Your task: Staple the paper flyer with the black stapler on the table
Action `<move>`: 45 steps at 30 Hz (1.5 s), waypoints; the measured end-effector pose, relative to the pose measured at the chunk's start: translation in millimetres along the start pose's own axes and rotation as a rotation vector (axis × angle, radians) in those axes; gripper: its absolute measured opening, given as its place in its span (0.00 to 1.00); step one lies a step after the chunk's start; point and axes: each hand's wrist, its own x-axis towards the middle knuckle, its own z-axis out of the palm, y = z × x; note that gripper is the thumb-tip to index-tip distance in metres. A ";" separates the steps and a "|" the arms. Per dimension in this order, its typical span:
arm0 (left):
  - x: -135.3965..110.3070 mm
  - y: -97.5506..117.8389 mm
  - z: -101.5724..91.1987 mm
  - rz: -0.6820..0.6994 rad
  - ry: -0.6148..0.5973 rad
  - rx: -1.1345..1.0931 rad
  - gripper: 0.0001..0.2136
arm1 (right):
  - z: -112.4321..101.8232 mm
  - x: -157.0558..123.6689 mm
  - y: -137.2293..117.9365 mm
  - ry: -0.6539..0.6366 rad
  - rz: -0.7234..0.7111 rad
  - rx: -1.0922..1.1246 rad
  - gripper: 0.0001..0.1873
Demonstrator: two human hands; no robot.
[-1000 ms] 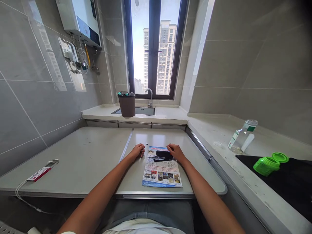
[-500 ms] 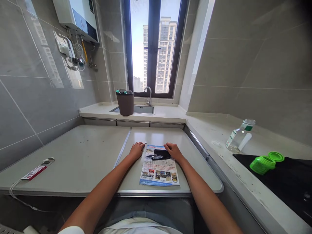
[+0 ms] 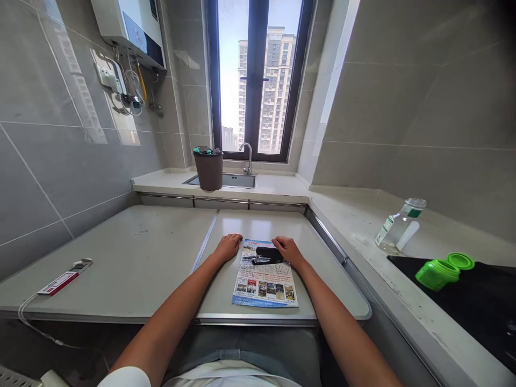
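A colourful printed leaflet [image 3: 265, 277] lies on the pale table [image 3: 141, 258] in front of me. A black stapler [image 3: 264, 255] rests across the leaflet's top part. My right hand [image 3: 287, 249] is at the stapler's right end, fingers curled against it. My left hand [image 3: 228, 246] lies palm down on the table, fingers stretched out flat beside the leaflet's top left corner, holding nothing that I can see.
A red-and-white device on a cable [image 3: 60, 281] lies at the table's left. Behind are a brown bin [image 3: 208, 169], a sink [image 3: 236, 181] and a tap [image 3: 248, 157]. On the right counter stand a clear bottle [image 3: 397, 232] and a green jar [image 3: 438, 273] on a black hob [image 3: 484, 306].
My left hand has slid forward and flattened next to the leaflet's corner, over a small pale bit that lay there. My right hand stays at the stapler. The view shifted slightly.
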 end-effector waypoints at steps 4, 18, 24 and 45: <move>-5.7 10.6 -7.6 -0.036 0.026 0.059 0.13 | -2.3 -0.7 -3.7 -0.034 0.002 0.046 0.24; -32.8 30.8 -4.2 -0.215 0.163 -0.200 0.12 | -3.8 -3.9 -28.9 -0.321 -0.097 0.095 0.17; -43.3 55.0 -4.5 -0.032 0.354 -0.478 0.11 | -4.1 -4.0 -30.1 -0.315 -0.096 0.084 0.17; -49.1 51.4 -3.7 0.061 0.306 -0.519 0.04 | -2.8 -4.1 -29.2 -0.319 -0.121 0.074 0.17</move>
